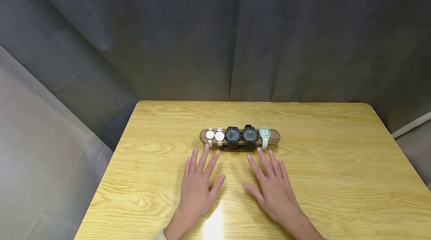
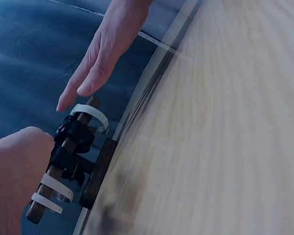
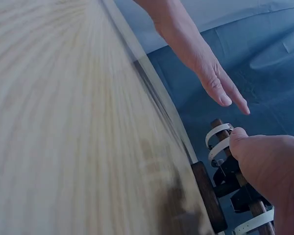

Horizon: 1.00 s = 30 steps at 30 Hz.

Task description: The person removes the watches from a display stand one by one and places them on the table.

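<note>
A dark wooden watch stand (image 1: 275, 136) is on the table, with several watches strapped round its bar. From left to right come two small white-faced watches (image 1: 219, 136) on pale straps, two chunky black digital watches (image 1: 232, 134), and a mint green square watch (image 1: 265, 133). My left hand (image 1: 196, 193) hovers with fingers spread in front of the stand's left part. Spread likewise, my right hand (image 1: 276, 193) is before the right part, below the mint watch. Neither hand holds anything. In the left wrist view the stand's base (image 2: 99, 174) shows below the bar.
The stand is on a light wood-grain table (image 1: 336, 157) with rounded far corners. Behind it hangs a dark grey curtain (image 1: 168, 38), and paler cloth (image 1: 40, 165) drapes at the left. A bright reflection lies on the table between the wrists.
</note>
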### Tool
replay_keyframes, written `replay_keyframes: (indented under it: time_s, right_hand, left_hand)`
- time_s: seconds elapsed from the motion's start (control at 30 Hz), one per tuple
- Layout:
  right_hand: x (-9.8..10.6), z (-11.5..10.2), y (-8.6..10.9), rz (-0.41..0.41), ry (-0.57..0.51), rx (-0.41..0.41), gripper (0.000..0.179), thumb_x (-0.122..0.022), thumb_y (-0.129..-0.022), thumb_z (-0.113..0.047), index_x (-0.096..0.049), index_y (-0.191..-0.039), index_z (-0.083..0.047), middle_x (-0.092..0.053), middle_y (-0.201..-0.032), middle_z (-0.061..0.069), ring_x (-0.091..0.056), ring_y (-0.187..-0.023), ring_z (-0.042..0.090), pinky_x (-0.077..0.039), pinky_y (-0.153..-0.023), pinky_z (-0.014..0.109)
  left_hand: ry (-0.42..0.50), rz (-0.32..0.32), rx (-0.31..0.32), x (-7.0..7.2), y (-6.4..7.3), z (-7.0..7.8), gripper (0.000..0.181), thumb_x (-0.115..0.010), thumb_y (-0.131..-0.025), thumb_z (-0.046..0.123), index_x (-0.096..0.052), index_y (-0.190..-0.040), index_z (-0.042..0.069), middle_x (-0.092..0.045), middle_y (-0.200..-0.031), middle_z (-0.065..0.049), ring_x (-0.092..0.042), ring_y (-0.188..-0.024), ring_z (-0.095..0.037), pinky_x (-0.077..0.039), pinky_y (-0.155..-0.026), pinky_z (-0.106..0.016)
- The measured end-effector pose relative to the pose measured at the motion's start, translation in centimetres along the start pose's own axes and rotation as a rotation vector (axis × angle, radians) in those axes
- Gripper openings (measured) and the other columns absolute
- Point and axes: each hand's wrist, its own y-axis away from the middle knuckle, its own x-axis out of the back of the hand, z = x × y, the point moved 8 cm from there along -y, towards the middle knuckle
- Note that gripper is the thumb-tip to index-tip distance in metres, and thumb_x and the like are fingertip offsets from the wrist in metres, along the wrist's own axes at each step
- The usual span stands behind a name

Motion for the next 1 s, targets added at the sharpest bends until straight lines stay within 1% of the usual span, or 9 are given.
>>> replay_keyframes:
  time_s: [0.1,0.23,0.37,0.5,0.6,0.7,0.8,0.87,1.0]
  right_hand:
    - [0.4,0.3,-0.2,0.018,-0.013,-0.005,0.079,-0.054,-0.102,-0.061,-0.026,-0.167,-0.027,-0.012,-0.175,0.011,-0.006,-0.159,0.04,-0.002,-0.127,0.057]
    - [1.0,0.8,-0.7,0.055,-0.034,-0.003,0.079,-0.054,-0.102,-0.062,-0.027,-0.167,-0.026,-0.018,-0.173,0.015,-0.017,-0.155,0.044,-0.019,-0.119,0.067]
    - [1.4,1.3,-1.2,0.106,-0.061,0.002,0.077,-0.053,-0.102,-0.061,-0.03,-0.166,-0.024,-0.034,-0.16,0.021,-0.032,-0.143,0.046,-0.025,-0.112,0.068]
    - [1.8,1.8,-1.7,0.187,-0.082,0.024,0.075,-0.046,-0.104,-0.064,-0.034,-0.165,-0.021,-0.047,-0.137,0.024,-0.042,-0.12,0.045,-0.032,-0.1,0.063]
    - [2.2,2.4,-2.2,0.259,-0.095,0.05,0.076,-0.039,-0.105,-0.067,-0.041,-0.161,-0.015,-0.051,-0.123,0.023,-0.043,-0.103,0.041,-0.034,-0.089,0.054]
    - [2.6,3.1,-2.8,0.329,-0.111,0.073,0.076,-0.04,-0.106,-0.065,-0.05,-0.154,-0.007,-0.054,-0.111,0.021,-0.041,-0.09,0.035,-0.031,-0.079,0.045]
    - [2.8,4.1,-3.5,0.386,-0.134,0.091,0.071,-0.047,-0.106,-0.058,-0.057,-0.146,0.0,-0.055,-0.1,0.017,-0.04,-0.082,0.03,-0.029,-0.075,0.04]
    - [2.8,4.9,-3.9,0.418,-0.15,0.098,0.065,-0.054,-0.104,-0.049,-0.059,-0.141,0.004,-0.056,-0.094,0.016,-0.04,-0.08,0.029,-0.03,-0.074,0.04]
    - [2.6,6.5,-4.8,0.432,-0.19,0.071,0.059,-0.068,-0.096,-0.032,-0.059,-0.139,0.007,-0.054,-0.091,0.015,-0.04,-0.08,0.031,-0.029,-0.074,0.04]
  left_hand:
    - [0.031,0.047,-0.005,0.5,-0.6,-0.5,0.068,-0.046,-0.108,0.054,-0.025,-0.167,0.027,-0.014,-0.175,-0.006,-0.015,-0.159,-0.041,-0.024,-0.122,-0.063]
    - [0.064,0.063,-0.004,0.7,-1.6,-1.5,0.071,-0.05,-0.107,0.048,-0.025,-0.168,0.021,-0.015,-0.175,-0.009,-0.014,-0.159,-0.041,-0.023,-0.123,-0.063]
    - [0.102,0.038,0.021,0.5,-3.0,-2.9,0.074,-0.054,-0.108,0.043,-0.02,-0.168,0.015,-0.013,-0.175,-0.011,-0.009,-0.161,-0.035,-0.02,-0.125,-0.06]
    - [0.14,0.029,0.03,0.4,-4.2,-4.2,0.077,-0.058,-0.108,0.035,-0.018,-0.167,0.007,-0.013,-0.174,-0.014,-0.011,-0.16,-0.034,-0.021,-0.125,-0.056]
    - [0.171,0.033,0.021,0.3,-5.1,-5.0,0.075,-0.06,-0.107,0.028,-0.021,-0.165,0.002,-0.016,-0.173,-0.016,-0.016,-0.159,-0.035,-0.022,-0.126,-0.054]
    - [0.208,0.024,0.016,0.2,-5.9,-5.8,0.072,-0.061,-0.106,0.026,-0.026,-0.163,0.0,-0.022,-0.171,-0.018,-0.018,-0.159,-0.033,-0.022,-0.126,-0.05]
    - [0.233,0.027,0.004,0.0,-6.5,-6.4,0.069,-0.062,-0.105,0.025,-0.032,-0.161,-0.003,-0.032,-0.167,-0.022,-0.024,-0.157,-0.035,-0.024,-0.125,-0.048]
    - [0.256,0.029,-0.001,-0.1,-6.9,-6.7,0.068,-0.064,-0.103,0.023,-0.036,-0.159,-0.003,-0.036,-0.164,-0.023,-0.027,-0.156,-0.034,-0.025,-0.125,-0.047]
    - [0.304,0.026,0.002,-0.2,-7.4,-6.9,0.065,-0.068,-0.1,0.018,-0.042,-0.156,-0.002,-0.041,-0.162,-0.022,-0.034,-0.153,-0.035,-0.029,-0.123,-0.045]
